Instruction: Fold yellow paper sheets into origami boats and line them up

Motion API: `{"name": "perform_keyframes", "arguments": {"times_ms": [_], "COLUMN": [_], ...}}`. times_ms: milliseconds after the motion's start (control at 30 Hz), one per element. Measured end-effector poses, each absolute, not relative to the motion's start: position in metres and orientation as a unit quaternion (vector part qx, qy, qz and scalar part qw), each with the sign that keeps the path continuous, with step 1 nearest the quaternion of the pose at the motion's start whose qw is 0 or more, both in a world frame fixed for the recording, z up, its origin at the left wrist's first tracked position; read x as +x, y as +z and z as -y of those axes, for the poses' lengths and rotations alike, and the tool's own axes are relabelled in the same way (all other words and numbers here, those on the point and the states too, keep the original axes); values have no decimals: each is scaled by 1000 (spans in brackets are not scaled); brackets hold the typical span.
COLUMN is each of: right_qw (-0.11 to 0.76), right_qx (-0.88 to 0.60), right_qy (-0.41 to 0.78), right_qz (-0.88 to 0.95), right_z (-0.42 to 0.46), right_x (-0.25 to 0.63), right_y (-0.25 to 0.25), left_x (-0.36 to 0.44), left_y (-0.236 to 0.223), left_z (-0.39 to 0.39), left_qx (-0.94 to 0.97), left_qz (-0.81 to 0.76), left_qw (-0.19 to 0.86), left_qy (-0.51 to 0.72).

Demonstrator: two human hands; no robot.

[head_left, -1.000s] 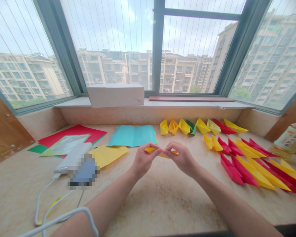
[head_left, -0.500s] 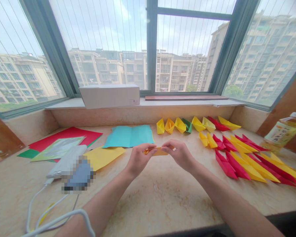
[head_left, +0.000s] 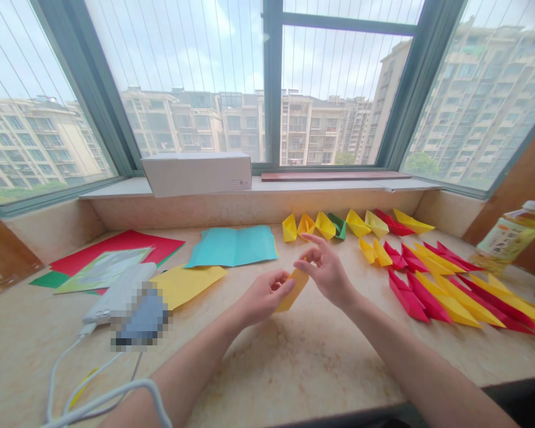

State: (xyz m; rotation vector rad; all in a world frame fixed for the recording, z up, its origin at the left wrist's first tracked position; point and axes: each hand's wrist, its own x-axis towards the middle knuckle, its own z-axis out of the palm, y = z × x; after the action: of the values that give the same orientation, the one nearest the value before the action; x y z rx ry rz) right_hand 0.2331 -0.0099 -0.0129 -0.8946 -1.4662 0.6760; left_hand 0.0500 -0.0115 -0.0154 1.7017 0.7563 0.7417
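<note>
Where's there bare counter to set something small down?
The stone counter is bare between the left forearm and right forearm, on the near side of the left hand and right hand. Another bare patch separates the right forearm from the paper boats. It's crowded at right, by the drink bottle, and at left, around the red sheet and power bank.

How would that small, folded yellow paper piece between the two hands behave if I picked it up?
The folded yellow paper piece is probably light, being small and made of paper. It may feel fairly stiff, since it looks straight beyond the left hand holding it. Squeezed hard, it would likely crease, as it looks thin.
</note>
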Motion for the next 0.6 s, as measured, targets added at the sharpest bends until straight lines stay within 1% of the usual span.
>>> {"name": "perform_keyframes", "arguments": {"times_ms": [133, 233, 367, 467, 600], "right_qw": [599, 593, 540, 518, 542], "right_qx": [-363, -369, -387, -399, -410], "right_qy": [337, 382, 452, 446, 401], "right_qz": [629, 605, 595, 611, 615], "right_z": [15, 16, 14, 14, 18], "right_x": [229, 230, 232, 232, 230], "right_y": [-12, -9, -6, -6, -7], "left_x": [53, 53, 53, 53, 55], "left_y": [-19, -19, -16, -15, -15], "left_z": [15, 14, 13, 14, 16], "left_qx": [694, 687, 680, 679, 689], "left_qz": [-307, -324, -339, -349, -346], "left_qw": [583, 568, 552, 543, 540], "left_qy": [290, 318, 345, 352, 336]}}
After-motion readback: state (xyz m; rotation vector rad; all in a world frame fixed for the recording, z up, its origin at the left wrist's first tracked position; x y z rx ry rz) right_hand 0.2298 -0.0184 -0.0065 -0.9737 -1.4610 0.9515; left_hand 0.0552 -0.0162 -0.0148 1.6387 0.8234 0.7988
